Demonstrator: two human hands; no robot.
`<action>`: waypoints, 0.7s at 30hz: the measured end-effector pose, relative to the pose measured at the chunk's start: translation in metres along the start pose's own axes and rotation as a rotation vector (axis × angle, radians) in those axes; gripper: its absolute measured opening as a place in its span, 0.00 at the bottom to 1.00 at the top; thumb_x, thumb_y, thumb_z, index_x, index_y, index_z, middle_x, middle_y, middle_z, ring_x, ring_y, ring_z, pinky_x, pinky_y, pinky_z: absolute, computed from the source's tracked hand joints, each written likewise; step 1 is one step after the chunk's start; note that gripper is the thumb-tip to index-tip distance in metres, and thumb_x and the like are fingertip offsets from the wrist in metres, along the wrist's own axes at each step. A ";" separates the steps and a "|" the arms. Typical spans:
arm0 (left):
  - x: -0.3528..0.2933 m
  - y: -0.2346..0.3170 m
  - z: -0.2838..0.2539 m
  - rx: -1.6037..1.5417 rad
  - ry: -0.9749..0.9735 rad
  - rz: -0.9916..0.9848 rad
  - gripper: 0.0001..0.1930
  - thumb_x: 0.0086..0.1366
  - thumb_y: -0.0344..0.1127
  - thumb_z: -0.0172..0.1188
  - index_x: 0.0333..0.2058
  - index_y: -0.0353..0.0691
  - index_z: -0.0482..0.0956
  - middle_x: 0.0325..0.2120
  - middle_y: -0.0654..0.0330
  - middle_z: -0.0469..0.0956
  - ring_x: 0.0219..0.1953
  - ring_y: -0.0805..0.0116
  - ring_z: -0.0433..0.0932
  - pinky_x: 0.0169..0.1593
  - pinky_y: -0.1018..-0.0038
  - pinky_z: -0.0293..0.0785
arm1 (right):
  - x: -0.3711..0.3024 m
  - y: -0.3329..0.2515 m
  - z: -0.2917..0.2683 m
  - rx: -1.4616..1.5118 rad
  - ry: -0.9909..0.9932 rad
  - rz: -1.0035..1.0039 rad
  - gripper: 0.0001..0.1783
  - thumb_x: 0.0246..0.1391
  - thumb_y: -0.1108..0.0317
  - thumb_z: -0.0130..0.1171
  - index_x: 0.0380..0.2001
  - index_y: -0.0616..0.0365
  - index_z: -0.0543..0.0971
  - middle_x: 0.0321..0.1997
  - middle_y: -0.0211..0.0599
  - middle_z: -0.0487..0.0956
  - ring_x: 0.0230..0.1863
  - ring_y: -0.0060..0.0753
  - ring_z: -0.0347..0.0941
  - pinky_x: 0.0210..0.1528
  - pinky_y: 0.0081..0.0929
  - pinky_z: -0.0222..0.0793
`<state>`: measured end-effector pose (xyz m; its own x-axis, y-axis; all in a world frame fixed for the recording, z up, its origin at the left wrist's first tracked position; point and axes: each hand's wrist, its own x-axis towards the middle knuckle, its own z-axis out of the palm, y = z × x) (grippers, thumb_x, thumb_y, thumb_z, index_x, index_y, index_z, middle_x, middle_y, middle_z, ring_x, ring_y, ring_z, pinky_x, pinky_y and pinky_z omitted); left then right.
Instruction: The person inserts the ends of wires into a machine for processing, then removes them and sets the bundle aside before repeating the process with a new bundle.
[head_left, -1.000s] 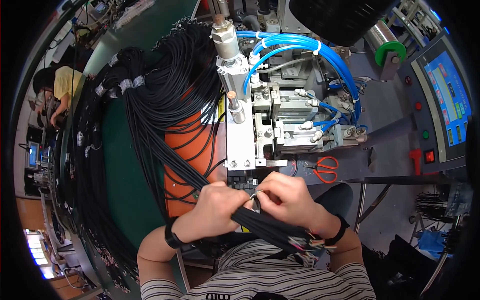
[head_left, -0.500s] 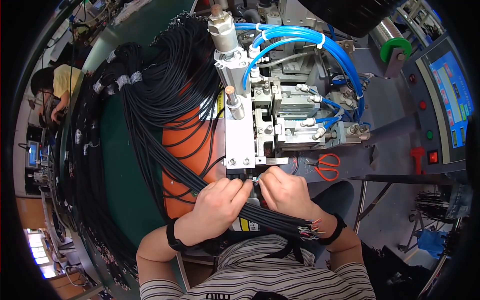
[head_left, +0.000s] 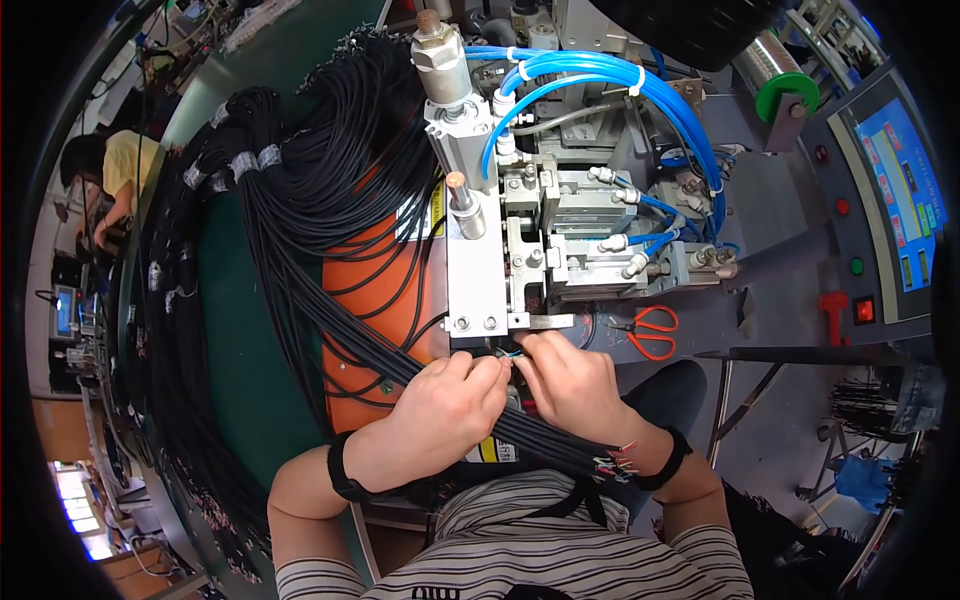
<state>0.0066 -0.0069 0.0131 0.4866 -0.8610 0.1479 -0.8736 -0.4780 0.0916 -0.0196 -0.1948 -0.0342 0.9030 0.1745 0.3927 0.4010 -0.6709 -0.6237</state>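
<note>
My left hand (head_left: 452, 405) is closed, thumb and fingers pinched at the end of a cable mostly hidden in its grip. My right hand (head_left: 572, 380) pinches at the same spot from the other side. Thin coloured wires (head_left: 512, 354) show between the two sets of fingertips, just below the front of a metal pneumatic press (head_left: 478, 285). A bundle of black cables (head_left: 545, 435) runs beneath both hands. Its stripped ends, with coloured wires (head_left: 613, 466), rest by my right wrist.
Orange-handled scissors (head_left: 654, 333) lie right of the press. Blue air hoses (head_left: 640, 75) arch over it. A control panel with a screen (head_left: 893, 195) stands at right. Coiled black cables (head_left: 330, 190) cover the green table (head_left: 245, 330) at left. Another person (head_left: 122, 185) sits far left.
My fingertips have shifted slightly around the wires, and more of the coloured strands now show between them. The right fingers are a little higher, closer to the press. The cable bundle stays under my hands.
</note>
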 end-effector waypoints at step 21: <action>-0.058 -0.010 -0.003 -0.288 0.147 0.070 0.28 0.38 0.29 0.67 0.44 0.36 0.77 0.29 0.59 0.75 0.28 0.60 0.75 0.32 0.68 0.68 | -0.002 -0.012 -0.014 0.550 -0.139 0.214 0.04 0.54 0.77 0.63 0.34 0.64 0.80 0.27 0.33 0.79 0.23 0.22 0.76 0.25 0.19 0.69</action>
<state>-0.0124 0.0486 0.0068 0.4396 -0.8457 0.3027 -0.8770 -0.3313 0.3480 -0.0285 -0.1976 -0.0180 0.9694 0.1937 0.1509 0.1955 -0.2373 -0.9515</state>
